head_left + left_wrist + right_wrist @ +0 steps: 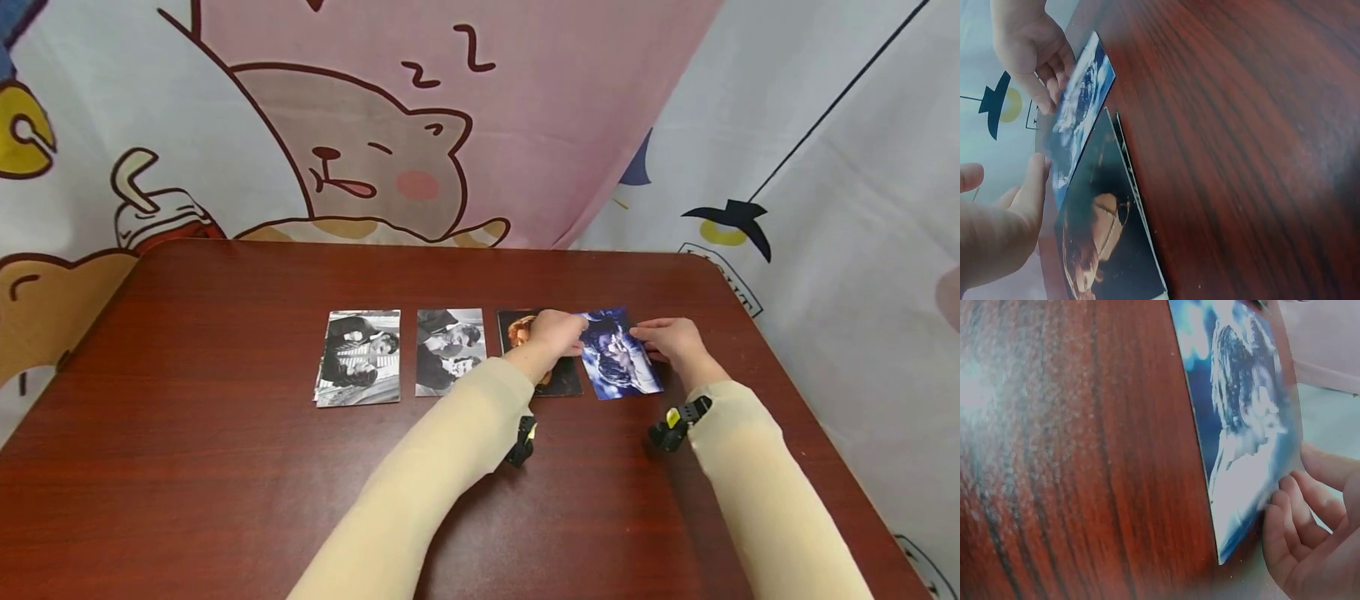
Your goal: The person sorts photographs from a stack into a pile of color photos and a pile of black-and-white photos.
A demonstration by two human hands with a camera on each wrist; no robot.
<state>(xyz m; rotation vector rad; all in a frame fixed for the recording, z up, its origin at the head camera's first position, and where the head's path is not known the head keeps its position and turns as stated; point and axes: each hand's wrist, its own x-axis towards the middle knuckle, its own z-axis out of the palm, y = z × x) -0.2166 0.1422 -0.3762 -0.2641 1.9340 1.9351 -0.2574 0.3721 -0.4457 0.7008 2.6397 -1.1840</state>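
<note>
A blue-and-white photo card [618, 354] lies slightly turned at the right end of a row of cards. My left hand [555, 333] reaches over a dark card [562, 382] to the blue card's left edge. In the left wrist view the thumb of that left hand [1007, 231] stands apart from a straight finger at the card. On the opposite side, my right hand [672, 340] has its fingertips at the right edge. Its fingers [1288, 519] bend loosely beside the blue card [1241, 450] in the right wrist view.
Farther left lie a black-and-white photo card [450, 350] and a small stack of black-and-white cards [360, 358]. All rest on a reddish-brown wooden table [225, 467]. A cartoon-printed cloth [570, 108] hangs behind and at the right.
</note>
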